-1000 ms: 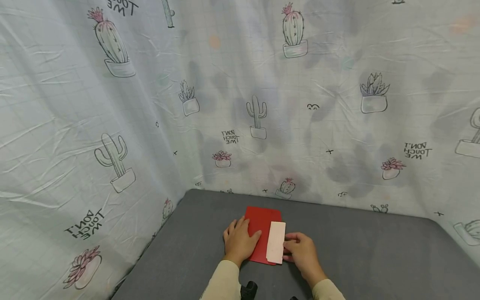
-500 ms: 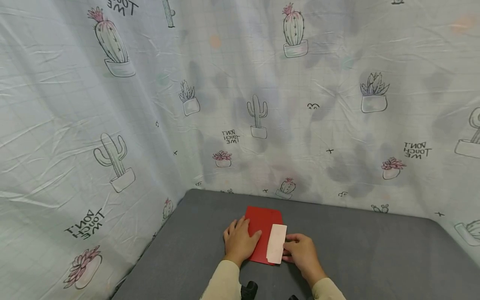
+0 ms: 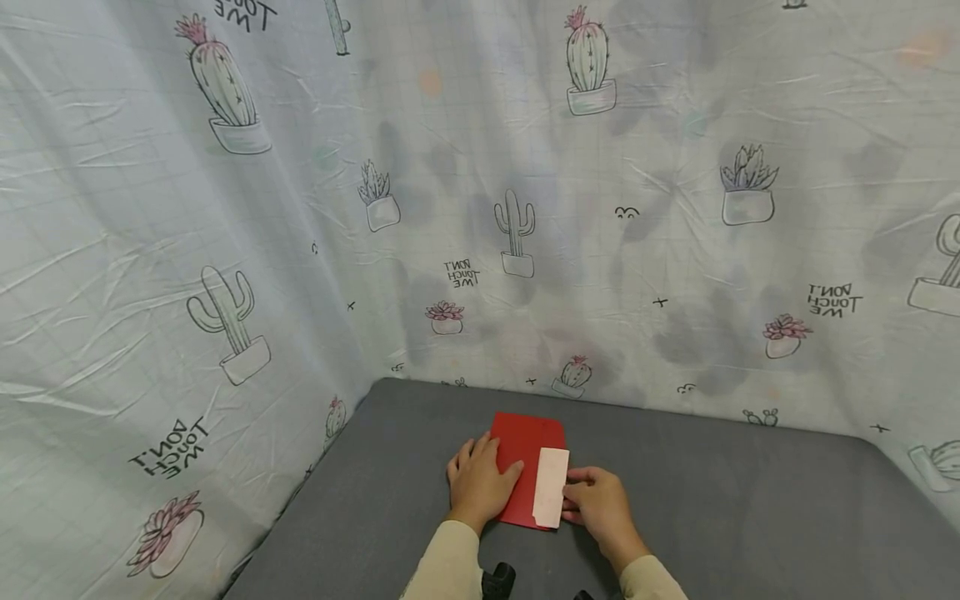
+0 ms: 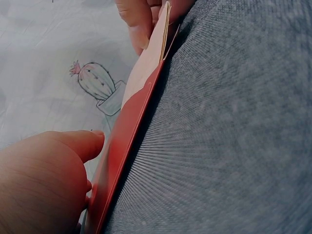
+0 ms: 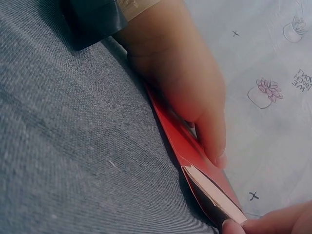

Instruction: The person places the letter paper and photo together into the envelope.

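Note:
A red paper envelope (image 3: pixel 528 433) lies on the grey cloth. My left hand (image 3: pixel 477 483) rests flat on its left part, fingers extended. At the envelope's right side is a pale pink strip of folded paper (image 3: pixel 551 487). My right hand (image 3: pixel 597 504) pinches its right edge between thumb and curled fingers. In the left wrist view the pale paper (image 4: pixel 144 70) stands partly out of the red envelope (image 4: pixel 126 131), layered at its edge. The right wrist view shows pale layers (image 5: pixel 213 191) between the envelope's red top and a dark gap beneath. Some right fingers are hidden under the paper.
The grey cloth-covered table (image 3: pixel 720 500) extends to both sides of the hands. Curtains (image 3: pixel 645 275) printed with cacti hang behind it and along its left side. A dark wrist-worn device (image 3: pixel 498 581) sits by the left sleeve.
The paper's top edge has come slightly nearer to me over the second. In the last half second its right edge and my right fingertips have shifted a little left. My left hand stays still.

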Tool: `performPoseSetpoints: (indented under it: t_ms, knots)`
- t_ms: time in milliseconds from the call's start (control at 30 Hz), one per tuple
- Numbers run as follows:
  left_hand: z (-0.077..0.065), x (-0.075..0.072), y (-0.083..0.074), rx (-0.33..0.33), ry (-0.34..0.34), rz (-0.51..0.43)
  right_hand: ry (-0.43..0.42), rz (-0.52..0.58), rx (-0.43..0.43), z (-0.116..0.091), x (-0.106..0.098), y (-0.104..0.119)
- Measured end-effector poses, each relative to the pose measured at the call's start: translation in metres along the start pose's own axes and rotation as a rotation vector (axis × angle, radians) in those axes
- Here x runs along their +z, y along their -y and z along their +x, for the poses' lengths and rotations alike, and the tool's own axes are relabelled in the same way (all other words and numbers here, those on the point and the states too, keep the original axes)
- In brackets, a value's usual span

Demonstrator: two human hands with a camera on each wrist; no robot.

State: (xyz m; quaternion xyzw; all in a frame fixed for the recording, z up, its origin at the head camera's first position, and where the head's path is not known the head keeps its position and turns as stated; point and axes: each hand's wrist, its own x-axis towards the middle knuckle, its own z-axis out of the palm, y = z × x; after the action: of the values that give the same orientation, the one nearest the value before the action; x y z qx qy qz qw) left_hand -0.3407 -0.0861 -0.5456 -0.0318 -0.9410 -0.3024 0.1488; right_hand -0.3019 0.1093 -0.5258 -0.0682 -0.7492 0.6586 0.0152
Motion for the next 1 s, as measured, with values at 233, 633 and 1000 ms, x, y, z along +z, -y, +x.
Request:
performPoseSetpoints:
  t_ms: [233, 633, 1000]
  knots:
    - [0.001, 0.001, 0.0, -0.006, 0.0, 0.003, -0.013, -0.017, 0.003, 0.002, 0.003, -0.001]
    - [0.001, 0.001, -0.001, -0.003, 0.001, 0.0, -0.02, 0.005, 0.024, 0.003, 0.001, -0.001]
    - [0.001, -0.001, 0.001, -0.001, 0.019, -0.011, 0.094, 0.055, 0.112, 0.002, -0.013, 0.012]
